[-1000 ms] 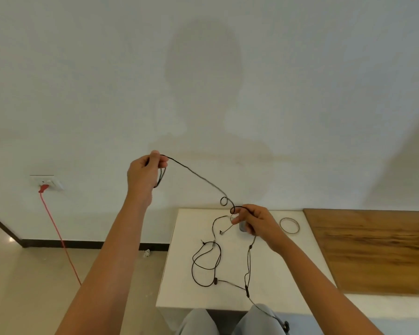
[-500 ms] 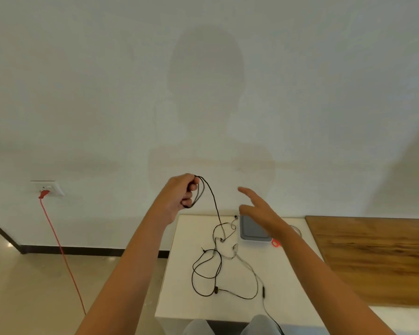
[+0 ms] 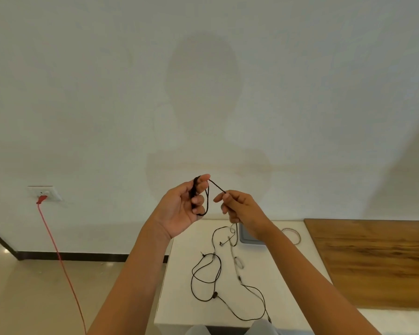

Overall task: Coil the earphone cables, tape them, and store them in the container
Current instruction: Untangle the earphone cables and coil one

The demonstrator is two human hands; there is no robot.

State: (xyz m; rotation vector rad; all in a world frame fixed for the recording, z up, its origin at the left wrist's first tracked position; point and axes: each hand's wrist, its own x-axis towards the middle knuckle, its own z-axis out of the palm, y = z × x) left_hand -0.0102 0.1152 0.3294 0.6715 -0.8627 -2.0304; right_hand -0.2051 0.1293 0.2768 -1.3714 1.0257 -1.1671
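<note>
While the left hand (image 3: pixel 179 209), palm up, holds the black earphone cable (image 3: pixel 194 189) wound round its fingers, the right hand (image 3: pixel 242 211) pinches the strand just beside it. Below, the cable drops to a white table (image 3: pixel 288 274), its slack lying in loose loops near a grey container (image 3: pixel 248 238) and what may be a tape ring (image 3: pixel 299 235).

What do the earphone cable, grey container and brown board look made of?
The earphone cable: thin, matte black, bends freely, so likely a rubber or plastic sheath. The grey container: smooth, even colour, probably plastic; mostly hidden. The brown board: streaked grain, slight sheen, so wood or wood-look laminate.
</note>
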